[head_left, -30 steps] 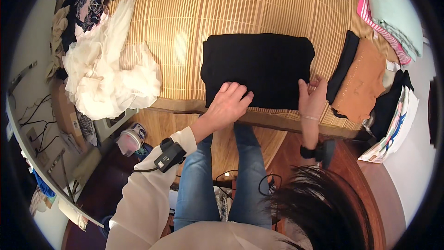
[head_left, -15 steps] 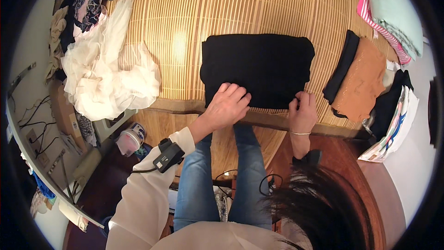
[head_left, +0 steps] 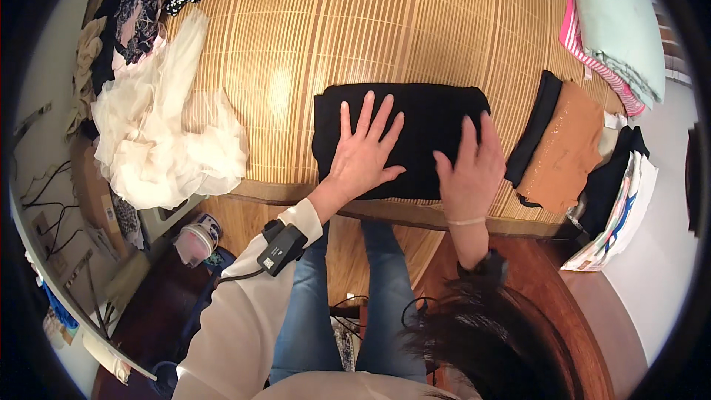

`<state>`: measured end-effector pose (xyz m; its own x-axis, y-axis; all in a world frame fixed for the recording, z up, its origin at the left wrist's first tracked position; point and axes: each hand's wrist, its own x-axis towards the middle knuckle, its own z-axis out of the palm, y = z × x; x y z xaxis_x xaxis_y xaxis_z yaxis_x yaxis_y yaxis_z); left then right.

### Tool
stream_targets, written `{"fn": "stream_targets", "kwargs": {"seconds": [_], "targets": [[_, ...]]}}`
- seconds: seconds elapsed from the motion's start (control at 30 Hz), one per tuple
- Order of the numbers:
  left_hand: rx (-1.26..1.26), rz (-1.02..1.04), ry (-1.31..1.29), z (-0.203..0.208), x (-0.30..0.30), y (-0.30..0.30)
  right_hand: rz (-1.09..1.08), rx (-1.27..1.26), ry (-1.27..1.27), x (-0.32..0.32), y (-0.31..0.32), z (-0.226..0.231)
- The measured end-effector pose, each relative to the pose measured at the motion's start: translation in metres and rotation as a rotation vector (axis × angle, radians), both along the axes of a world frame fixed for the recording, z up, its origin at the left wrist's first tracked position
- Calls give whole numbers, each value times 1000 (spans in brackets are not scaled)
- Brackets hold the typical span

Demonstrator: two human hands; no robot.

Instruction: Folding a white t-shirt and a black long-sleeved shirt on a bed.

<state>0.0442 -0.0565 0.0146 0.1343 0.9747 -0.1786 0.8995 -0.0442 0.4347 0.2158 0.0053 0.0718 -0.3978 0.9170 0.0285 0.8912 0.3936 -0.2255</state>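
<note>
A black garment [head_left: 426,122], folded into a flat rectangle, lies on the bamboo mat [head_left: 296,30] near the bed's front edge. My left hand [head_left: 365,150] rests flat on its left half with the fingers spread. Over its right end is my right hand [head_left: 472,167], fingers apart and thumb pointing left; whether it presses on the cloth I cannot tell. Neither hand grips anything.
Crumpled cream tulle [head_left: 163,126] lies to the left, with dark patterned clothes [head_left: 144,15] beyond. Right of my hands are a folded brown garment [head_left: 566,148] and a dark one [head_left: 537,126]. A pale green quilt [head_left: 618,15] sits far right; a plastic tub [head_left: 198,239] stands below left.
Both hands have gone from curled fingers at the garment's near edge to spread fingers farther over it. The whole scene sits slightly lower in the view.
</note>
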Motion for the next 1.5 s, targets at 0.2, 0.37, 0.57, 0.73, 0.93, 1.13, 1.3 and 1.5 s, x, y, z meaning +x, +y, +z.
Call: {"fn": "stream_targets", "kwargs": {"seconds": [0.2, 0.37, 0.57, 0.73, 0.93, 1.13, 1.3, 1.5], "targets": [[17, 1, -77, -6, 9, -5, 94, 72, -100, 18, 36, -80], [39, -25, 23, -18, -1, -14, 128, 72, -27, 11, 36, -84], [-27, -63, -29, 10, -4, -5, 276, 30, -41, 26, 58, -82], [86, 88, 261, 6, -39, 4, 521, 37, -59, 2, 117, -73], [-166, 224, 16, 28, 38, -33, 298, 217, -146, -3, 164, -38], [-760, -54, -286, 58, 26, -17, -295, -11, 366, 73, 53, 0], [74, 116, -133, 56, -5, 64, -581, -231, 459, 140, -82, -51], [97, -92, -159, 19, 14, 153, -583, -282, 266, 111, -83, -43]]}}
